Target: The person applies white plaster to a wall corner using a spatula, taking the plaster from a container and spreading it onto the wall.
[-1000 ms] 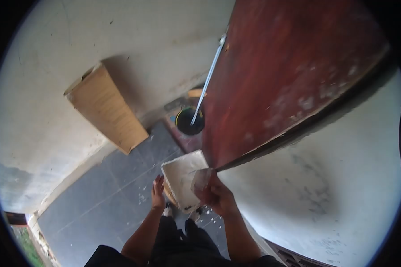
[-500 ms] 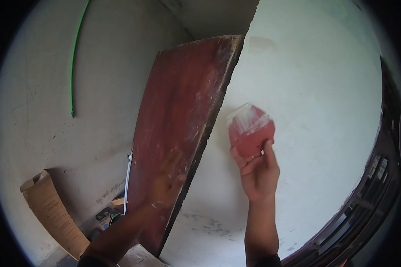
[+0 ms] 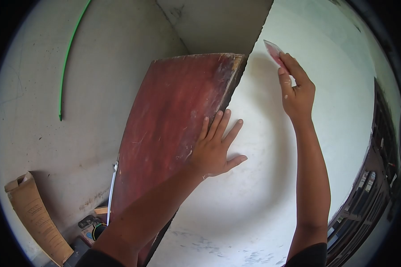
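High on the right, my right hand (image 3: pixel 298 95) grips a flat red putty scraper (image 3: pixel 275 54) between thumb and fingers. Its pale edge points up and left, close to the white wall (image 3: pixel 338 111). White specks dot the thumb of that hand. My left hand (image 3: pixel 215 149) has its fingers spread, with nothing in them. It overlaps the edge of a dark red wooden door panel (image 3: pixel 165 120), and its thumb and fingertips reach over the white wall. The panel leans at a slant, with pale smears along its worn edge.
A green strip (image 3: pixel 67 62) hangs on the grey wall at the left. Below it leans a brown cardboard piece (image 3: pixel 40 222), near some small clutter (image 3: pixel 91 227) on the floor. Dark slatted window woodwork (image 3: pixel 365 196) borders the right side.
My right hand has risen up and right, turning the scraper from broad face to nearly edge-on. My left hand has moved up and right to the panel's edge, fingers spread. The view has shifted slightly.
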`<control>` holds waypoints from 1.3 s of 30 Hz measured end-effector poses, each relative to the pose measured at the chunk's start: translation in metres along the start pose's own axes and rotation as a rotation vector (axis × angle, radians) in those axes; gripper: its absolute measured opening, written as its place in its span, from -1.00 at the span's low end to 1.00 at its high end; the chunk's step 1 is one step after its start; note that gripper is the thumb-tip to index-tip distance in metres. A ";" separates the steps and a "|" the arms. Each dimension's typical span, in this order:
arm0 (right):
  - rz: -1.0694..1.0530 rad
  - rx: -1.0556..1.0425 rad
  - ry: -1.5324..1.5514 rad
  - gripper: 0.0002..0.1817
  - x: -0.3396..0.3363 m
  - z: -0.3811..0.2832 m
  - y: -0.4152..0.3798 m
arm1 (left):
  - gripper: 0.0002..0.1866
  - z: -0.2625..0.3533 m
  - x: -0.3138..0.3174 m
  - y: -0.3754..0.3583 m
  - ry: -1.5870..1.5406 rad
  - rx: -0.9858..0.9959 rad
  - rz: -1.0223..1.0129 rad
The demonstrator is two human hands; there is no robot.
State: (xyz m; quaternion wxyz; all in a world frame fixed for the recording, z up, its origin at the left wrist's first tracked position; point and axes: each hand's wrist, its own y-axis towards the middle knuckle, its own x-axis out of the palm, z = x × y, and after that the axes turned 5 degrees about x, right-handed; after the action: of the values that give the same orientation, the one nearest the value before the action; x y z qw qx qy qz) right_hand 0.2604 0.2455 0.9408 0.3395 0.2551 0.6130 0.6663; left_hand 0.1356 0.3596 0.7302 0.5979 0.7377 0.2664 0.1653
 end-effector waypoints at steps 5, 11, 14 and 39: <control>-0.104 -0.505 -0.561 -0.56 0.007 0.042 0.009 | -0.08 0.000 0.003 -0.002 -0.023 -0.023 0.029; -0.150 -0.542 -0.611 -0.55 0.022 0.051 0.009 | -0.10 -0.002 0.003 -0.002 -0.031 -0.014 0.054; -0.131 -0.549 -0.629 -0.55 0.024 0.052 0.010 | -0.11 -0.002 0.004 -0.002 -0.039 -0.009 0.058; -0.187 -0.493 -0.687 -0.51 0.003 0.052 -0.035 | -0.10 -0.002 0.004 -0.001 -0.045 -0.032 0.044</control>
State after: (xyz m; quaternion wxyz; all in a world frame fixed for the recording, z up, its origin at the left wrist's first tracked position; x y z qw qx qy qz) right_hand 0.3029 0.2824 0.9117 0.6336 0.3167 0.3075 0.6354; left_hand 0.1374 0.3638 0.7294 0.6117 0.7372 0.2338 0.1662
